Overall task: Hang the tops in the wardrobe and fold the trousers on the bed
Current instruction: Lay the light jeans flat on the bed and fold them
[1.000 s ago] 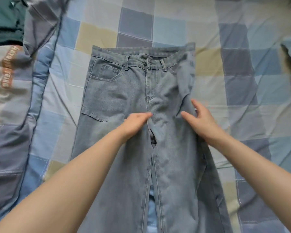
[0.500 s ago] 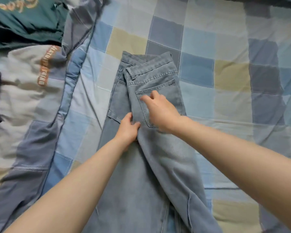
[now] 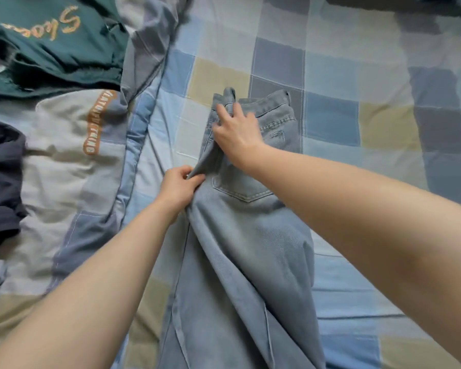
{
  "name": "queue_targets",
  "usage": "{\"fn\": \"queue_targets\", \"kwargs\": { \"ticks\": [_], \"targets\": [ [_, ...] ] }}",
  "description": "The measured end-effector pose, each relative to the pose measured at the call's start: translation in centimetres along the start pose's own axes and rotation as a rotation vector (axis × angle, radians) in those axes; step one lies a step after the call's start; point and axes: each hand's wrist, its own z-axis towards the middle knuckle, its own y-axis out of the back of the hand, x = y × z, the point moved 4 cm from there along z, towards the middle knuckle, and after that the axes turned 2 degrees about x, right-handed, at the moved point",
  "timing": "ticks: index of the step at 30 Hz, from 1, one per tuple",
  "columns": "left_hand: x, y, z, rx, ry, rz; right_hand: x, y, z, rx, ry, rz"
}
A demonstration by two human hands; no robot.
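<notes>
1. Centrally in the frame, pale blue jeans [image 3: 240, 235] are laid lengthwise on a checked bedsheet [image 3: 330, 121], one leg folded over the other so that a back pocket faces up; the waistband lies toward the upper middle and the legs run out of the bottom edge.
2. The left hand [image 3: 180, 186], at mid-frame left of the jeans, is seen with thumb and fingers curled, pinching the side edge of the denim.
3. The right hand [image 3: 237, 131], just above it, is laid on the waistband area with fingers spread and partly bent at the folded edge; whether cloth is actually gripped cannot be told.
4. Progress is judged early: only the lengthwise fold is made, the edges are not yet aligned, and the crosswise folds remain.
5. At upper left a green top [image 3: 51, 46] with gold lettering is heaped, below it a grey top [image 3: 64, 145] with orange lettering, and a dark garment [image 3: 0, 177] at the left edge; these appear not yet hung.
6. No wardrobe is in view, and a rumpled duvet [image 3: 144, 75] crowds the jeans' left side.
</notes>
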Motion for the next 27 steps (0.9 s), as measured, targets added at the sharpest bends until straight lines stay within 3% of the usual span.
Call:
{"fn": "queue_targets", "kwargs": {
  "ticks": [4,7,11,19,23,25,27],
  "targets": [
    [4.0,-0.4,0.0,-0.085,0.179,-0.146,1.7,-2.4,1.4,0.073,0.181,0.102],
    [5.6,-0.6,0.6,-0.113,0.261,-0.293,-1.7,-2.8,4.4,0.031,-0.075,0.280],
    [6.5,-0.7,1.4,-0.154,0.316,-0.390,-6.0,-5.8,7.2,0.285,-0.317,0.490],
    [7.4,-0.5,2.5,-0.090,0.364,-0.501,-8.3,-5.9,9.2,0.522,-0.111,0.528],
    [7.3,-0.5,2.1,-0.052,0.381,-0.592,-8.9,-5.1,8.8,0.725,-0.132,0.862],
    [7.1,-0.6,2.0,-0.088,0.371,-0.595,-9.5,-4.3,9.3,0.700,-0.132,0.993],
    [6.9,-0.9,2.1,-0.126,0.374,-0.595,-10.2,-3.2,10.2,0.566,-0.122,0.896]
  ]
}}
